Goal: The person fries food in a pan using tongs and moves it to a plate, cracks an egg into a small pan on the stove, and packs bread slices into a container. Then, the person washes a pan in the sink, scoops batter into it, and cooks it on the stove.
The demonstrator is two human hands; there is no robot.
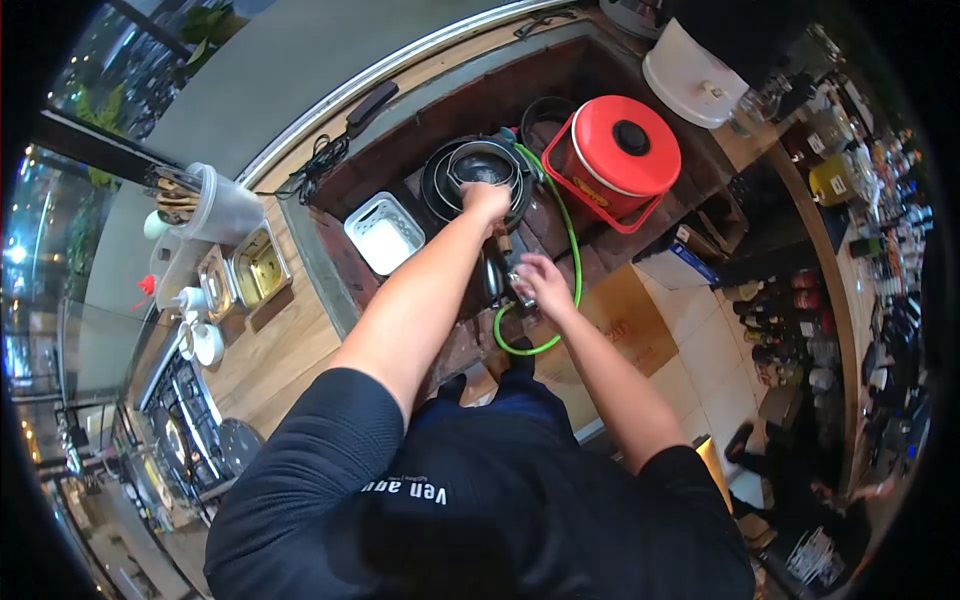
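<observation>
A stack of round dark pans (432, 190) sits in the brick-lined basin, a small pan (484, 165) uppermost. My left hand (487, 203) reaches over the near side of the stack, fingers closed at the small pan's rim; the fingertips are partly hidden. Dark pan handles (492, 275) point toward my body. My right hand (543, 285) is just right of these handles, its fingers curled at a small shiny object (522, 288) whose kind I cannot make out. A green hose (578, 260) loops around behind and below my right hand.
A red cooler jug (622, 150) with a black cap stands right of the pans. Left of them is a white basket (384, 235). Metal food trays (258, 265) and a utensil tub (215, 205) line the left counter. Another person (815, 510) is at lower right.
</observation>
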